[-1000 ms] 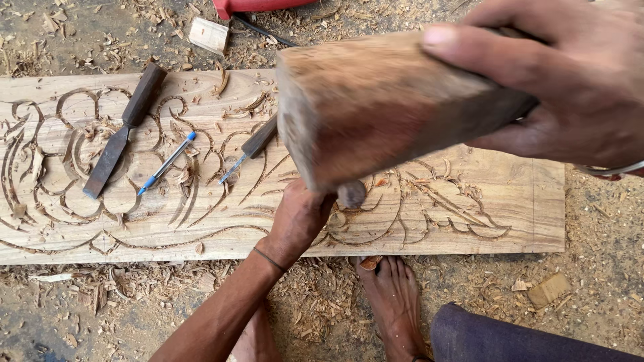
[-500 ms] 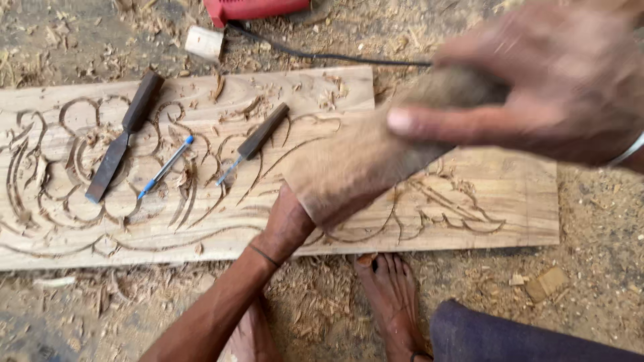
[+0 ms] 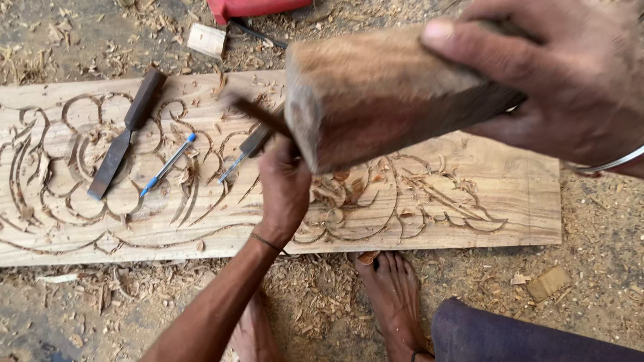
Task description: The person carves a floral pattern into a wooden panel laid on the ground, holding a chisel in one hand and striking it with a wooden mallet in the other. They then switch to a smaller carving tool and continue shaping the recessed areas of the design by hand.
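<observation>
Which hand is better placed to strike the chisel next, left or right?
Right, probably. The right hand holds the brown wooden block mallet raised above the carved plank; the left hand grips the dark-handled chisel.

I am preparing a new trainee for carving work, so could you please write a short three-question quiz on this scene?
1. True or false: the right hand grips a wooden mallet block.
2. Which lies on the carved plank between the dark-handled chisel and the smaller chisel?
A. a blue pen
B. a saw
C. a brush
3. What does the left hand hold against the plank?

Key:
1. True.
2. A, the blue pen.
3. A thin carving tool, blurred, angled up to the left from the fist.
</observation>
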